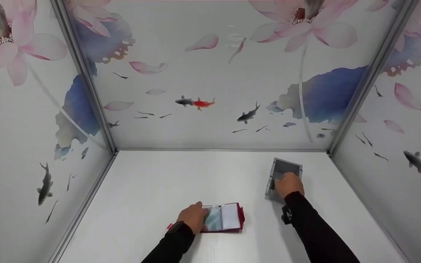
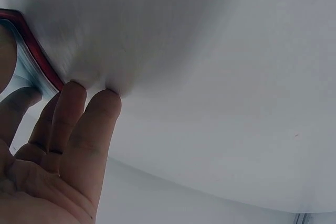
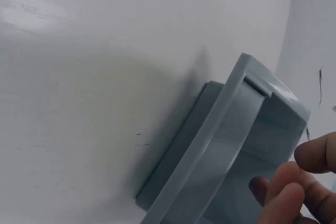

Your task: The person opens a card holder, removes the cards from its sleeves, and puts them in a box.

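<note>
A red card holder point(image 1: 231, 219) lies spread on the white table, with clear sleeves and pale pages inside. My left hand point(image 1: 193, 217) holds its left edge. In the left wrist view, the thumb and a finger point(image 2: 23, 98) lie over the clear sleeve, and other fingertips meet the red border and the tabletop. To the right, my right hand point(image 1: 290, 184) is inside a grey open box point(image 1: 287, 166). The right wrist view shows the fingers point(image 3: 286, 203) loosely bent over the box's hollow, with nothing visible between them and the thumb. The box's bottom is partly hidden.
The white tabletop point(image 1: 152, 182) is bordered by printed panels on the left, back and right, joined by grey metal corner strips point(image 1: 86, 73). The box stands near the back right, close to the right panel point(image 1: 397, 146).
</note>
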Available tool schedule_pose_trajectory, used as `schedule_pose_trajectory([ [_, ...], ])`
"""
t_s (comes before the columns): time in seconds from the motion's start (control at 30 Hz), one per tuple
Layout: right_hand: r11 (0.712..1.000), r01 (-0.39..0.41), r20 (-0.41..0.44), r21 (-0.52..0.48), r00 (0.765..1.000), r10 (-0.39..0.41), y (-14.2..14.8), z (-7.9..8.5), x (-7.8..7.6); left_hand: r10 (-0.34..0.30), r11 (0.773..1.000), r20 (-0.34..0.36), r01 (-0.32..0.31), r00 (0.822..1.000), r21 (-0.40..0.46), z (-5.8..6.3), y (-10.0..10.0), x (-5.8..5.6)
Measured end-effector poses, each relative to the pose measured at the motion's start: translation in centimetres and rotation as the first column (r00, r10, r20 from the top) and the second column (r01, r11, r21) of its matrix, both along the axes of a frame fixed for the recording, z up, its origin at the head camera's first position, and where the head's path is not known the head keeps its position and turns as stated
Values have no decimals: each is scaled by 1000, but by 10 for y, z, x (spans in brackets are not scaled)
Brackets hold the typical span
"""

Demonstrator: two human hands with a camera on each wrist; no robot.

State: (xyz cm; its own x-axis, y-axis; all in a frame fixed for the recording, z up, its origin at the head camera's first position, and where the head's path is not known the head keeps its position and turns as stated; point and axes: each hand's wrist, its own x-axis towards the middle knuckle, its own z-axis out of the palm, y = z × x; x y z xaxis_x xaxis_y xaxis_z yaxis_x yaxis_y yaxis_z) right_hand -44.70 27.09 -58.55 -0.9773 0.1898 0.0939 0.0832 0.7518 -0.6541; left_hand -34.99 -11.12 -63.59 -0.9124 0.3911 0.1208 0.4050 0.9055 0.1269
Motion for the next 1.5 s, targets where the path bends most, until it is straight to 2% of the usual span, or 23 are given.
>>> schedule_pose_trajectory([
  [0.23,997,9,-89,-78,996,-16,-12,7,11,0,1000,-4,0,1000,-2,0,-2,1],
  [0.4,997,-14,-159,-81,987,1,-39,8,22,-2,1000,5,2,1000,-24,0,-3,1],
  [0.67,992,-101,-200,-82,976,83,-90,-6,45,2,1000,48,-2,999,0,3,-2,4],
  [0.83,969,-222,-181,-110,963,200,-120,-6,64,1,1000,62,-2,998,15,5,-2,4],
  [1.0,916,-374,-154,-144,923,353,-139,-10,77,11,1000,96,-12,995,7,4,1,0],
  [1.13,875,-461,-135,-144,886,445,-145,-17,85,15,1000,106,-16,994,4,-1,3,-4],
  [1.37,831,-538,-31,-144,842,539,-153,-25,93,15,999,72,-13,997,-30,-6,8,-7],
  [1.5,811,-573,18,-114,815,579,-159,-25,95,30,1000,75,-30,997,-3,-9,9,-8],
])
